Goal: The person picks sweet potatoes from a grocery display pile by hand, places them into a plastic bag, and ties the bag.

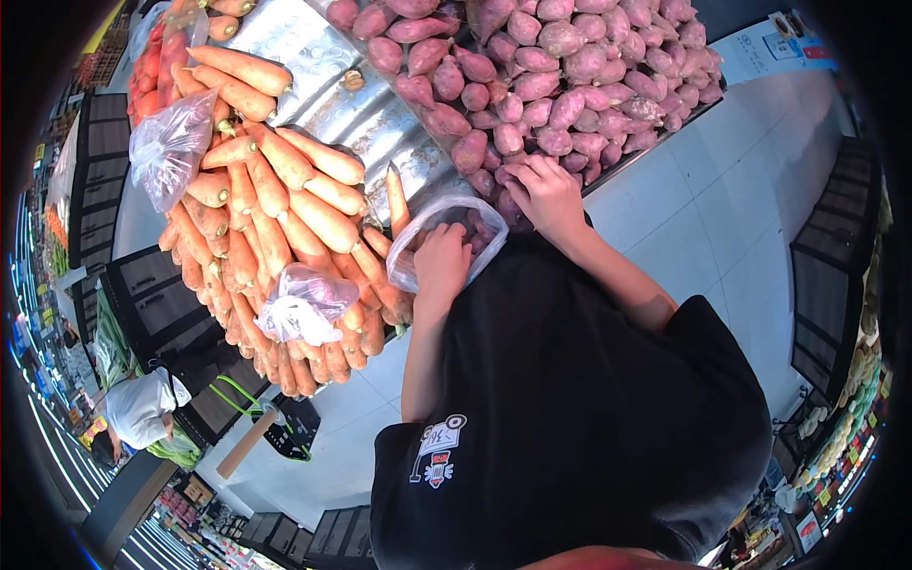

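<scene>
My left hand [443,260] reaches into the mouth of a clear plastic bag [401,265]; its fingertips are partly hidden, and I cannot tell whether they grip anything. Small purple sweet potatoes [479,226] lie inside the bag. At the near edge of a large heap of purple-skinned sweet potatoes [566,110], my right hand [545,192] has its fingers curled on a sweet potato [503,176]. Left of the bag is a big pile of carrots [324,217], with one carrot [396,199] lying apart on the metal display tray [420,153].
Two knotted plastic bags, one at the upper left [167,153] and one lower [306,303], rest on the carrots. Bagged red vegetables [151,71] stand at the far left. A person in a white top [142,406] is at the lower left, near a wooden-handled item [248,443]. Dark cabinets [830,271] stand right.
</scene>
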